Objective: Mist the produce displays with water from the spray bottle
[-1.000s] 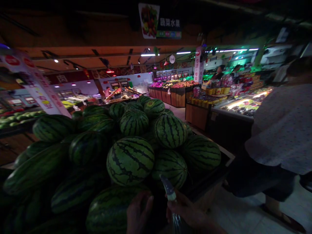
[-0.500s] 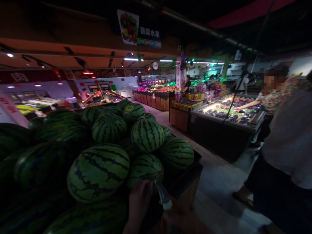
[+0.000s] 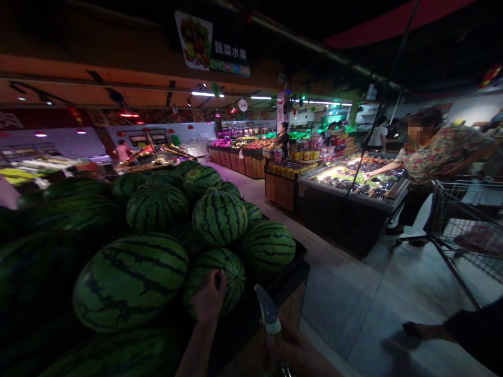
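Below, watermelon pile [image 3: 157, 207] heaped on wooden display bin [image 3: 296, 309]; tiled supermarket floor [image 3: 346, 309] alongside, refrigerated produce case [image 3: 338, 220] beyond, shopper [image 3: 428, 152] reaching into it, wire shopping cart [image 3: 459, 230] at right. Left hand [image 3: 207, 296] raised, fingers against nearest watermelon [image 3: 216, 280], grip unclear. Right hand [image 3: 293, 348] low beside bin edge, closed narrowly around pale tapered implement [image 3: 268, 310], kind too dark to tell
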Demonstrator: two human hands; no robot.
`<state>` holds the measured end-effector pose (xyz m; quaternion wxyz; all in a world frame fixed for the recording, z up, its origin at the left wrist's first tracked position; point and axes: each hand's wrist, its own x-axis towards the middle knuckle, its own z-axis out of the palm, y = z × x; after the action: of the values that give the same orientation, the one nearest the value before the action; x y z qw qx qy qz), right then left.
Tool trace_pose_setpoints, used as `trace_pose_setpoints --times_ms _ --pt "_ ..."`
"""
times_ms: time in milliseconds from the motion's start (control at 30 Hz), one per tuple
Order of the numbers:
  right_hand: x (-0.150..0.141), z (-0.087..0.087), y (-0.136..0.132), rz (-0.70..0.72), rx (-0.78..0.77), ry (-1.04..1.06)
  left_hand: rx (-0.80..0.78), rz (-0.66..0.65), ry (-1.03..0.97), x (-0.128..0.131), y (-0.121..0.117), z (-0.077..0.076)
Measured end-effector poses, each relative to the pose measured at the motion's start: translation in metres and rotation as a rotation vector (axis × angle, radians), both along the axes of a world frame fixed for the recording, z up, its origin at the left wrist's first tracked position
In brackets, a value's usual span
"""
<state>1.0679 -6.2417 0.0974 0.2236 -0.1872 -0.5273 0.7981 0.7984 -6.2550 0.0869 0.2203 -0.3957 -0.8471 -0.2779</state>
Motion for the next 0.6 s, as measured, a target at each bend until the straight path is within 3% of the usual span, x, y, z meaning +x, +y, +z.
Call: trace_pose_setpoints --times_ms 100,233,467,600 --pt "0.0 -0.003 0.006 -0.008 -0.082 0.001 0.009 0.019 0.04 -0.003 -0.001 -0.006" --pt "0.003 -0.011 0.022 -0.015 -0.081 0.029 0.027 0.036 0.088 -0.007 0.0 -0.013" --pt "0.027 -0.002 0.075 -0.115 0.069 -0.042 0.107 0.05 0.198 -0.014 -0.002 -0.023" --pt "0.031 0.002 0.105 -0.094 0.045 -0.073 0.163 0.056 0.342 -0.017 -0.005 -0.03"
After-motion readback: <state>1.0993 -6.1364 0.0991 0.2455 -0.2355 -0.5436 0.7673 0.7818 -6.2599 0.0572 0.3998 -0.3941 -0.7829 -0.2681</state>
